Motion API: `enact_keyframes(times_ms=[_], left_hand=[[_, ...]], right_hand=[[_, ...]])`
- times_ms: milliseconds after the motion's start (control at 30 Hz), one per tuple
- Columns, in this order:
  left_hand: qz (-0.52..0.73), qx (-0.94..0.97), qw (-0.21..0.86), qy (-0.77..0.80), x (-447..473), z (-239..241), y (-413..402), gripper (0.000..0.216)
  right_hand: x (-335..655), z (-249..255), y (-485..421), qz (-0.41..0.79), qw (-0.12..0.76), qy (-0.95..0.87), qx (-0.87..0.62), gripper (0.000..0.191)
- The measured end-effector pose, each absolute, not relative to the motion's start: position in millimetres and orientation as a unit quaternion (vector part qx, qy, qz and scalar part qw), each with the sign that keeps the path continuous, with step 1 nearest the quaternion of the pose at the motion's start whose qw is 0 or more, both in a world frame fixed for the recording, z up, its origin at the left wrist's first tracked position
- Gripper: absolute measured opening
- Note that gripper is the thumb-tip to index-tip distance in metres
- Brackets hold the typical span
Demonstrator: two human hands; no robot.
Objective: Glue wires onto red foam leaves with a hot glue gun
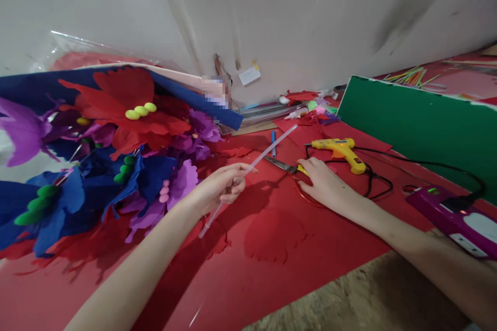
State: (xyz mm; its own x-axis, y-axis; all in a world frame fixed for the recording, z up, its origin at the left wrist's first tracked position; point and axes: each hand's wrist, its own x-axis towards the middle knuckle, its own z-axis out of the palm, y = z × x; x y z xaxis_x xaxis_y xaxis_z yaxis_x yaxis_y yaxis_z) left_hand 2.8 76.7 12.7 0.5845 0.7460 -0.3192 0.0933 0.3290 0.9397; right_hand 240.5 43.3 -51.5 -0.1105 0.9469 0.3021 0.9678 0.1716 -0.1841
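My left hand is closed around a long translucent glue stick, which slants up to the right, its lower end showing below my fingers. To the right, my right hand lies over the handles of a pair of scissors, fingers and thumb around them; the blades point left, toward the stick. Just beyond that hand a yellow glue gun rests on its side. Red butterfly-shaped cut-outs lie flat on the red tabletop below my hands.
Large red, blue and purple butterflies with bead-like bodies crowd the left side. A short blue stick lies behind the scissors. A green board stands at right, near a purple power strip. The glue gun's black cable loops across.
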Motion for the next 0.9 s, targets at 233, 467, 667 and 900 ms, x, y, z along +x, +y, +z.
enact_keyframes(times_ms=[233, 467, 667, 900], left_hand=[[0.259, 0.524, 0.715, 0.384, 4.9, 11.4, 76.7, 0.016], [0.286, 0.504, 0.718, 0.386, 6.3, 12.6, 77.1, 0.013], [0.308, 0.487, 0.715, 0.396, 7.5, 14.8, 77.1, 0.009], [0.396, 0.455, 0.686, 0.406, 9.3, 18.0, 77.1, 0.01]], right_hand=[[234.5, -47.5, 40.4, -0.02, 0.112, -0.711, -0.694, 0.037], [241.0, -43.5, 41.7, 0.033, 0.102, -0.717, -0.689, 0.03], [245.6, -33.2, 42.7, 0.117, 0.171, -0.728, -0.653, 0.029], [235.0, -24.0, 33.5, 0.222, 0.298, -0.724, -0.581, 0.047]])
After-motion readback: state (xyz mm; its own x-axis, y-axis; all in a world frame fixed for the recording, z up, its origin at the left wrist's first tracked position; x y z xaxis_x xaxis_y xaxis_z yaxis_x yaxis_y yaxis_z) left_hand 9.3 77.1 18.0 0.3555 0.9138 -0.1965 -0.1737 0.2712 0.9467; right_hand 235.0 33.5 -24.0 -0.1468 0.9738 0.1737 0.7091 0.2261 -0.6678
